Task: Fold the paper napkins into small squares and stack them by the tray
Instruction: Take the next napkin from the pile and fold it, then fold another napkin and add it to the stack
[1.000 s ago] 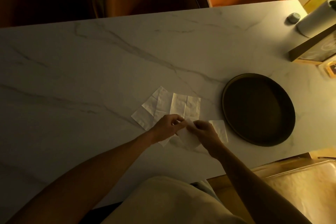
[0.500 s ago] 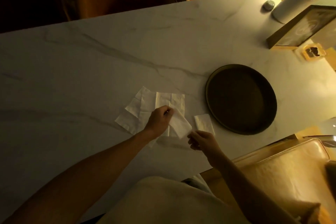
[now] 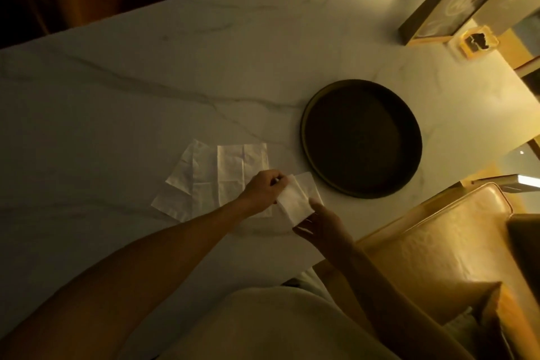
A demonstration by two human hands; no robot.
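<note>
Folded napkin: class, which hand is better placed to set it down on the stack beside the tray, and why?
Probably the right hand: it lies nearest the tray and the stack, touching the folded napkin at its near edge. The left hand pinches the far side, over the unfolded napkins.
</note>
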